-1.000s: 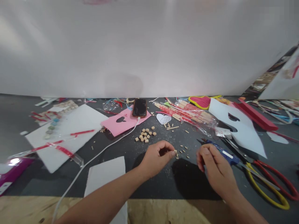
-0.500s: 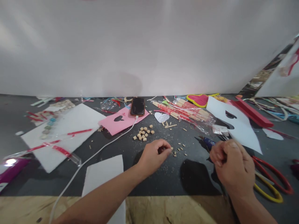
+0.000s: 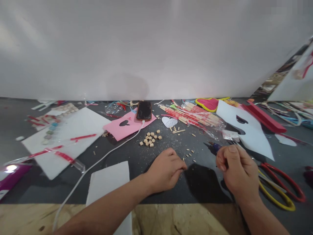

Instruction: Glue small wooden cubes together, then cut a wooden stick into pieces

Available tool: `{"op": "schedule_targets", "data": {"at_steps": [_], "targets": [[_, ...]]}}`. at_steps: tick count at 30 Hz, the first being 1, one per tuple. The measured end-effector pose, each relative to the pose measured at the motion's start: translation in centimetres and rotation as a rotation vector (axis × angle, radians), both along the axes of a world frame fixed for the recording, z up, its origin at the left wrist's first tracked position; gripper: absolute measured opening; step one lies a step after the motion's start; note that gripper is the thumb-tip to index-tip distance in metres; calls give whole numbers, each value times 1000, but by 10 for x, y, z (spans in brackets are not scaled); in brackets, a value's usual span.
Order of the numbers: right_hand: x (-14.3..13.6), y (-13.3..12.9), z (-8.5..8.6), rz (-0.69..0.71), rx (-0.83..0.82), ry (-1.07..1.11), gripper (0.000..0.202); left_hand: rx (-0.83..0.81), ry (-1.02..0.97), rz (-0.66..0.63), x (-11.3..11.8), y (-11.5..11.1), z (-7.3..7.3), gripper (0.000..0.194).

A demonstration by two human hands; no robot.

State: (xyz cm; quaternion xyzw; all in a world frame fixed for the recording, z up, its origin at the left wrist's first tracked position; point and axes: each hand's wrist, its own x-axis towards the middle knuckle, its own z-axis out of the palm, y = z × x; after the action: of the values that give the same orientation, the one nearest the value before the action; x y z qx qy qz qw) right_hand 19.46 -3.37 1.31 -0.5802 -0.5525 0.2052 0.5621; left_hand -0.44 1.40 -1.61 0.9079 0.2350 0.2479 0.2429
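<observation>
My left hand [image 3: 167,171] is low over the dark tabletop, its fingers bent down and closed together. Whatever is between the fingertips is hidden. Just beyond them lie several short cut wooden stick pieces [image 3: 187,155]. My right hand [image 3: 237,171] is closed in a fist, thumb on top; I cannot make out what it holds. A dark blue tool [image 3: 215,146] with a pointed tip pokes out behind its knuckles, and I cannot tell if the hand touches it. A cluster of small wooden flower-shaped pieces [image 3: 149,139] sits beyond my left hand.
Scissors with red and yellow handles [image 3: 281,182] lie beside my right wrist. Farther back are a phone [image 3: 144,111] on a white cable [image 3: 107,155], pink paper [image 3: 122,127], bagged wooden sticks [image 3: 195,116], a paper heart [image 3: 169,122] and white cut paper [image 3: 254,133].
My left hand has shifted slightly right and nearer me, its fingers turning down to the table and covering some stick pieces. My right fist has moved a little left.
</observation>
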Motion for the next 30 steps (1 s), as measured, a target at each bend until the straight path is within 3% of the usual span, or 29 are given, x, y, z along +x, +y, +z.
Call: {"op": "schedule_targets", "data": {"at_steps": [3, 9, 16, 20, 25, 30], "targets": [[-4, 1, 2, 12, -30, 69, 31, -8, 41, -10, -1, 1, -3, 17], [-7, 1, 0, 20, -65, 47, 18, -37, -11, 100, -2, 4, -5, 22], [-7, 0, -3, -28, -120, -69, 17, -145, -44, 325, -3, 9, -2, 21], [-6, 2, -4, 32, -171, -88, 20, -186, -40, 350, -2, 9, -2, 18], [1, 3, -6, 39, -92, -289, 34, -165, -124, 356, -3, 7, -1, 23], [-1, 6, -9, -27, -90, -308, 14, -97, -178, 389, -4, 7, -4, 28]]}}
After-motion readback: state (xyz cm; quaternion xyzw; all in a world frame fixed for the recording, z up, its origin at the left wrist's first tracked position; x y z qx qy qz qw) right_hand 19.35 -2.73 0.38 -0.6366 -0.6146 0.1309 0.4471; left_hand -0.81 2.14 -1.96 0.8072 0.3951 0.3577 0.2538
